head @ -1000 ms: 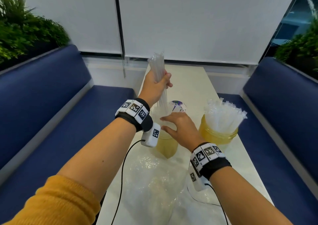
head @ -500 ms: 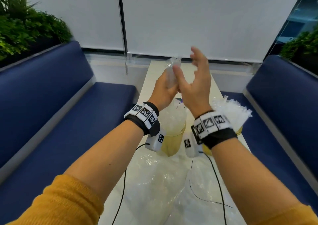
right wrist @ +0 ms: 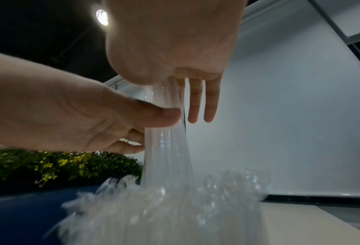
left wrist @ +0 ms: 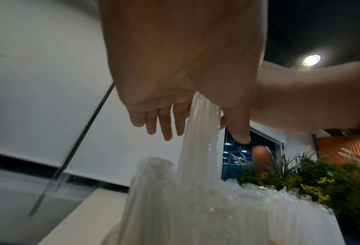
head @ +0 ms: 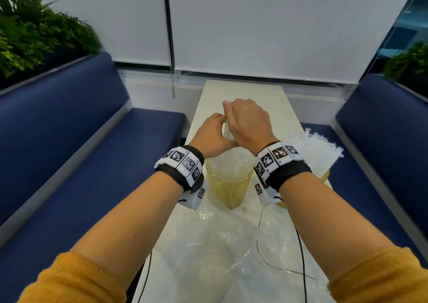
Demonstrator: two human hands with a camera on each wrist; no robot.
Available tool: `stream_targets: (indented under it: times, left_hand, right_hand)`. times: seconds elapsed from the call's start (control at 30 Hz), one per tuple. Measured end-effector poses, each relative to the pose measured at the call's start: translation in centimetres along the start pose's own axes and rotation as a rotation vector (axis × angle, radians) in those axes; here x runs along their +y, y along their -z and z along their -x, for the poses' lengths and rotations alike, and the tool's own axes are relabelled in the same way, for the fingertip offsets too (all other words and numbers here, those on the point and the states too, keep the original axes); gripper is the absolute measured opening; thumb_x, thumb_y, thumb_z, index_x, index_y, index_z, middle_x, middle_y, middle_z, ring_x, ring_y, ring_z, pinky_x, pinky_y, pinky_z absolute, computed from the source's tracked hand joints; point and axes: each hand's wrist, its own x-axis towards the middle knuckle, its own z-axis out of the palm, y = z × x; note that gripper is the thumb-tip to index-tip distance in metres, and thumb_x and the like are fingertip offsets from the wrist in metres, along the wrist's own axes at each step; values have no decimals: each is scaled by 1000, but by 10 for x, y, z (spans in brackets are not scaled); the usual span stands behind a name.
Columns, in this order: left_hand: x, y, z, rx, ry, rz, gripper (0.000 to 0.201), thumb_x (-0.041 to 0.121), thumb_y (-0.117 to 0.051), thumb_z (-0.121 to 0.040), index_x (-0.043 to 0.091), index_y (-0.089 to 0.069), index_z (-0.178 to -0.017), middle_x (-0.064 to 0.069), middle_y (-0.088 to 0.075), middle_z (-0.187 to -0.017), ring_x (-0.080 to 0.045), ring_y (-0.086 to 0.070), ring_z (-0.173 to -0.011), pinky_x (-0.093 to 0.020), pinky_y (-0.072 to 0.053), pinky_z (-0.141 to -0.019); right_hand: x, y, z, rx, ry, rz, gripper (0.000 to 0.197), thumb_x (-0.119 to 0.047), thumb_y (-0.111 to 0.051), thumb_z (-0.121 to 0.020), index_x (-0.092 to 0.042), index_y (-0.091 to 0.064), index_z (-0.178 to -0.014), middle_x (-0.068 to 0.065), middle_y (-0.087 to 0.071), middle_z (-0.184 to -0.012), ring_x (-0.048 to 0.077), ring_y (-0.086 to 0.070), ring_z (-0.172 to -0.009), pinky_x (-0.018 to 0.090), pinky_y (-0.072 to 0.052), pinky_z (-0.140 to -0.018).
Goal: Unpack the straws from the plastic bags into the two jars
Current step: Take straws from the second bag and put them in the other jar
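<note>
Both hands, left hand (head: 214,138) and right hand (head: 249,123), pinch one upright straw bundle (left wrist: 200,132) at frame centre, long axis vertical, directly above the near jar (head: 228,184).

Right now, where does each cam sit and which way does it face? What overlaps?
Head: on the person's head, facing forward and down at the table and jars; shows both forearms, wristbands, the left hand and right hand.
Left wrist: under the left wrist, looking along the palm and up past the straws; shows the left fingers and the right forearm.
Right wrist: under the right wrist, looking up likewise; shows both hands on the straws.
Shared: both wrist views show the held straws.
</note>
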Motion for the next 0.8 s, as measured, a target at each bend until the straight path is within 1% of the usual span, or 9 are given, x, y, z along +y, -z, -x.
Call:
stream_targets:
  times: [0.07,0.2,0.27,0.37,0.47,0.57,0.63,0.7,0.8]
  left_hand:
    - [-7,3,6,-25,13,-136,90,67,-77,-60,22,-54,-134,0,-59,-125,-18,-56,-111,-36,-50,-95]
    - [-20,-8,20,-203,68,-60,74,55,-84,-66,22,-60,-127,3,-67,-114,-14,-63,-102,-39,-56,-91]
    - [-27,-14,27,-225,45,-13,74,50,-85,-65,24,-58,-129,6,-66,-116,-10,-63,-105,-40,-55,-94]
    - [-41,-20,30,-206,23,-22,98,54,-88,-57,27,-43,-141,9,-54,-132,-11,-53,-121,-39,-47,-106]
    - [-41,-16,28,-137,-19,-76,120,71,-84,-53,27,-30,-151,6,-42,-149,-17,-41,-138,-44,-40,-114]
    - [-23,-6,28,-181,-8,-180,133,71,-77,-66,18,-1,-161,-1,-2,-169,-18,-2,-155,-42,-10,-126]
    - [-16,-8,30,-262,-31,-278,129,69,-72,-74,13,7,-160,-3,7,-169,-16,8,-155,-44,-3,-127]
    - [-18,-16,33,-354,-43,-371,125,70,-66,-79,11,8,-159,-5,9,-168,-18,11,-154,-47,-1,-126]
    - [-21,-18,37,-389,-19,-400,118,65,-62,-86,8,13,-158,-7,16,-167,-18,17,-153,-41,5,-126]
  right_hand:
    - [-1,-7,5,-24,-17,13,49,-34,-29,-105,-9,-68,-91,4,-65,-84,23,-59,-82,36,-48,-65]
    - [-2,-29,20,-144,19,85,43,-28,-31,-105,-9,-66,-87,9,-68,-85,27,-61,-83,43,-51,-76]
    - [2,-45,32,-295,35,153,43,-28,-26,-105,-10,-64,-118,9,-70,-110,29,-60,-110,46,-44,-99]
    - [8,-57,46,-475,18,166,52,-32,-18,-106,-11,-35,-151,4,-46,-151,25,-34,-144,52,-21,-118]
    - [10,-49,41,-446,15,62,54,-34,-18,-106,-14,-27,-156,3,-31,-161,24,-22,-149,52,-12,-122]
    - [19,-44,30,-242,-90,-9,55,-31,-19,-103,-10,-36,-151,8,-40,-154,24,-30,-145,46,-20,-121]
    - [26,-50,34,-321,-119,80,55,-30,-19,-102,-4,-38,-146,11,-44,-149,25,-35,-140,43,-27,-118]
    - [32,-62,46,-459,-144,102,54,-28,-20,-105,-1,-32,-150,13,-37,-154,25,-31,-144,41,-24,-119]
    - [35,-63,46,-453,-134,111,54,-29,-20,-105,-4,-28,-153,11,-30,-160,25,-27,-147,44,-20,-121]
